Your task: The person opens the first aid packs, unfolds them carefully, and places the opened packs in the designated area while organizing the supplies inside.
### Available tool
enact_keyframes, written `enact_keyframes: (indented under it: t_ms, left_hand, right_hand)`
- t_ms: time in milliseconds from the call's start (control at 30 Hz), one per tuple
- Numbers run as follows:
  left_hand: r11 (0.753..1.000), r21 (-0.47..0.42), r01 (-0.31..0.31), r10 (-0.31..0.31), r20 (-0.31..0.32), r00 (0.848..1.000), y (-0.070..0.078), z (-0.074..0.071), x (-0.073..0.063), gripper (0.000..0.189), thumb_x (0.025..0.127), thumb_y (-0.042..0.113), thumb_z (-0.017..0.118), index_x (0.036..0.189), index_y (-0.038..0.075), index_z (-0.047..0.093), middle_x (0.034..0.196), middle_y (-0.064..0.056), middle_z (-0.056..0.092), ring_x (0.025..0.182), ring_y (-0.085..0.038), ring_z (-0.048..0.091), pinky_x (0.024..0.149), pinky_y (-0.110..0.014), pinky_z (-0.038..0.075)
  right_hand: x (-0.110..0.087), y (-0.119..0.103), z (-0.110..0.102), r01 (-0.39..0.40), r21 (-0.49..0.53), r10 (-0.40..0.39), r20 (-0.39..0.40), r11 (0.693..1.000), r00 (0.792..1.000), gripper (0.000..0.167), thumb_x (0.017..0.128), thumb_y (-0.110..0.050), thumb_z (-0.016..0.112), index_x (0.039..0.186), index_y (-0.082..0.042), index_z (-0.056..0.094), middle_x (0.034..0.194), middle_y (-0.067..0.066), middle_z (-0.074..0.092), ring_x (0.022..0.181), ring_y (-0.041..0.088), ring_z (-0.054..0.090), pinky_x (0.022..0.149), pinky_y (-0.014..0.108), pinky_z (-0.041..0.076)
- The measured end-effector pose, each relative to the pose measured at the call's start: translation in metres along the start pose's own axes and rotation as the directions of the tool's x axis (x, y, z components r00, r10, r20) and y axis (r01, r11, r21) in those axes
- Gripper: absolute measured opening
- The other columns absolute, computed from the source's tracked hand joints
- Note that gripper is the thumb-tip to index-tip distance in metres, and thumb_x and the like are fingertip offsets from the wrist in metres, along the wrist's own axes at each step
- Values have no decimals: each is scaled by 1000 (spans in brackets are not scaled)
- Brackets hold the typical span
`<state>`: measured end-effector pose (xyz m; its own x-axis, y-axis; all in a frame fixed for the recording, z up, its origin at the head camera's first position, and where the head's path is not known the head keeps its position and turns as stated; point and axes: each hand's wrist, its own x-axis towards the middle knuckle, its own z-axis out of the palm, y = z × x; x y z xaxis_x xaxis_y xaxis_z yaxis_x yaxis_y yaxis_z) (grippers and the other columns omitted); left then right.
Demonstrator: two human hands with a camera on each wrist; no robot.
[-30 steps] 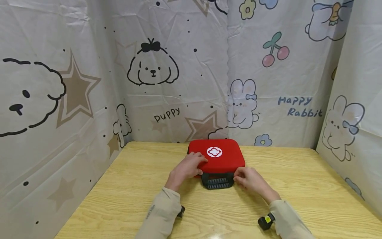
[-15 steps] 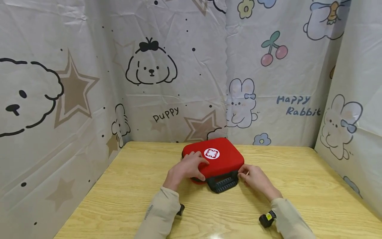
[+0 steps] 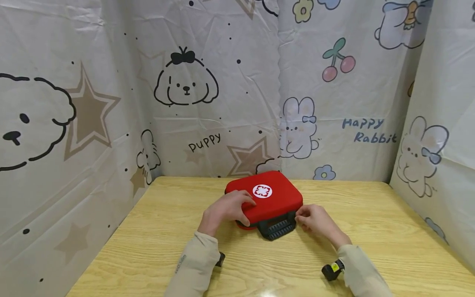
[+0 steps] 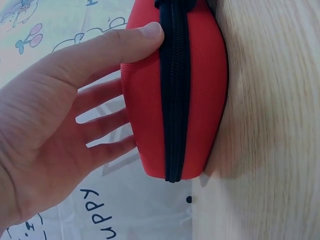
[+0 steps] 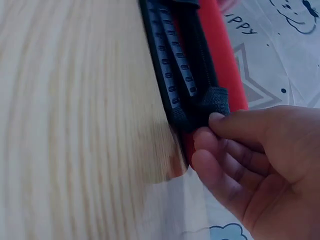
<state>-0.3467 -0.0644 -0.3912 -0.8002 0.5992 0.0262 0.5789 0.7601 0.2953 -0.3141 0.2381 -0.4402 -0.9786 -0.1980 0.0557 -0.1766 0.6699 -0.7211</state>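
Observation:
A red first-aid kit (image 3: 283, 192) with a white cross emblem (image 3: 262, 191) lies angled on the table, its black handle (image 3: 276, 230) facing the person. My left hand (image 3: 228, 206) holds the kit's left side, fingers over the lid. In the left wrist view, the thumb (image 4: 150, 32) presses beside the black zipper (image 4: 175, 105), which is closed along this side. At the handle's right end, my right hand (image 3: 317, 222) pinches with thumb and forefinger at the zipper line, close to the handle strap (image 5: 217, 97). The small piece between those fingertips is hidden.
The wooden table (image 3: 156, 247) spreads out around the kit. A printed cloth (image 3: 193, 123) hangs behind it and along both sides. A black wrist camera (image 3: 332, 270) sits at the right sleeve.
The kit has turned, its handle end swinging nearer and to the right, mostly between the first two frames. Both hands keep their places on it; the left hand has shifted slightly left.

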Motion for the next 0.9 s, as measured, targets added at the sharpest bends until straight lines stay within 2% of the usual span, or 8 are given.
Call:
enact_keyframes:
  t_ms: [133, 367, 633, 900]
  left_hand:
    - [1000, 27, 1, -1, -19, 1000, 0, 1, 2, 49, 74, 29, 85, 122, 24, 72, 128, 4, 62, 115, -14, 54, 101, -33, 48]
    - [997, 75, -15, 19, -42, 999, 3, 4, 8, 48, 75, 35, 85, 120, 24, 73, 124, 6, 63, 113, -12, 57, 99, -31, 48]
    - [996, 87, 12, -10, -30, 1000, 5, 8, 8, 49, 75, 36, 85, 121, 24, 73, 125, 5, 63, 113, -13, 56, 98, -31, 49]
    - [987, 160, 2, 9, -68, 998, 14, 8, 8, 47, 74, 42, 84, 118, 26, 74, 119, 6, 64, 105, -12, 56, 89, -29, 50]
  right_hand:
    - [1, 2, -2, 4, 35, -5, 32, 999, 999, 6, 93, -6, 66, 92, 0, 68, 68, 7, 60, 58, 15, 54, 52, 27, 47]
    - [3, -5, 7, 95, 58, -100, 73, 994, 992, 7, 91, -7, 68, 87, -1, 70, 71, 8, 65, 58, 15, 57, 51, 27, 51]
    - [3, -11, 18, 123, 14, -123, 56, 992, 991, 6, 89, -5, 70, 83, -3, 69, 70, 7, 65, 57, 15, 57, 50, 26, 50]
    - [3, -13, 22, 163, 34, -166, 81, 986, 983, 8, 90, -4, 68, 82, -2, 68, 70, 8, 66, 56, 17, 58, 49, 26, 49]
